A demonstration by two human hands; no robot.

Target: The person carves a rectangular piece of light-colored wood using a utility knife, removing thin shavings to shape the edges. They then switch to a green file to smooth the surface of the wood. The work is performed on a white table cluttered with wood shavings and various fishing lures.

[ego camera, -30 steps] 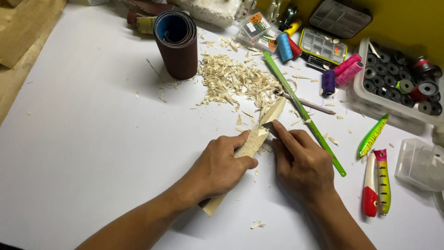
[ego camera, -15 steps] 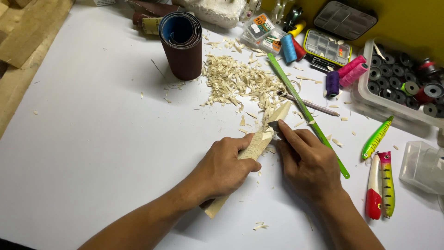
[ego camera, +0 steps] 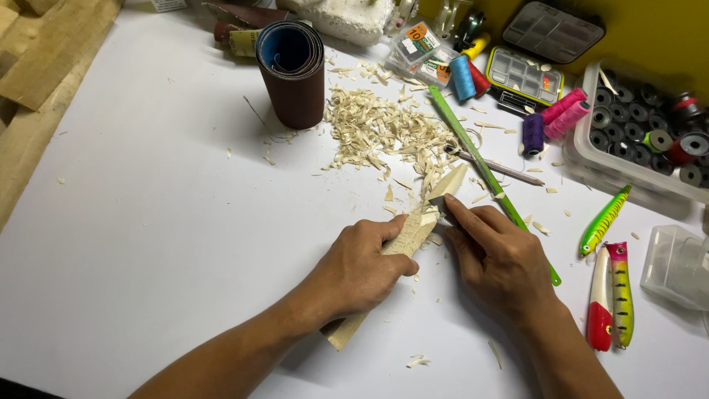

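Presently catalogued, largest to smallest.

White table (ego camera: 148,222): bears everything listed.

Wood stick (ego camera: 413,229): pale, carved to a point. Its long axis runs from near the person, under the left wrist, up and away to the right. The pointed end lies just beyond the right hand's fingertips.

Left hand (ego camera: 362,266): closed around the middle of the wood stick, holding it against the table.

Right hand (ego camera: 502,258): fingers together, pinched on a small blade (ego camera: 437,201) pressed to the stick's upper part; nearer the tip than the left hand.

Sandpaper roll (ego camera: 292,70): upright, well beyond the left hand.

Shavings pile (ego camera: 384,133): between the roll and the stick's tip.

Clear bin (ego camera: 583,148): far right of the right hand, holding dark bobbins (ego camera: 628,125).

Tackle box (ego camera: 526,74): beyond the right hand, with small compartments whose contents are too small to tell.

Green rod (ego camera: 480,159): slanting past the right hand's far side.

Fishing lures (ego camera: 613,288): right of the right hand, two side by side, a green one above.

Thread spools (ego camera: 546,122): blue, purple and pink, beside the tackle box.
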